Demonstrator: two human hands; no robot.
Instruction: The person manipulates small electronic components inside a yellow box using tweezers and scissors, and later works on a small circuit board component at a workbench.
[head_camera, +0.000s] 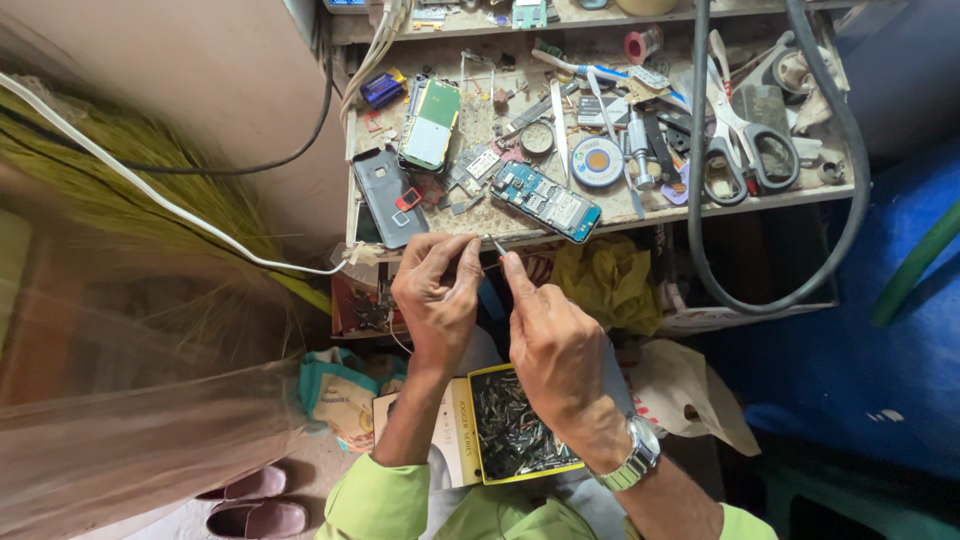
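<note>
Cramped repair nook: a scuffed, cluttered pale workbench (520, 232) set against a wall, with a blue surface to the right and a bare floor below.

Nearest: lime-green sleeves; on the lap an open shallow box (512, 425) with a yellow rim, filled with small dark metal parts. A metal-link wristwatch (634, 458) sits on the right wrist.

Above the box: left hand (436, 292), fingers curled, thumb and forefinger closed on a tiny item too small to identify. Right hand (550, 345), forefinger and thumb pinched on a thin metal tool (497, 245) whose tip meets the left fingertips, just below the bench edge.

Beyond, under the bench: crumpled yellow cloth (610, 280).

On the bench, front: a blue circuit board (545, 200), oblong, studded with silvery components; a grey plastic phone shell (386, 195) with a red-framed cut-out.

Further back: a green-backed phone board (430, 125); a round flat tin (597, 162); grey-handled steel scissors (735, 140); mixed screws and scraps.

Periphery: a thick grey rubber hose (770, 295) looped around the bench's right end; a white cable (150, 190) running diagonally at left; a translucent plastic sheet at the left edge.
</note>
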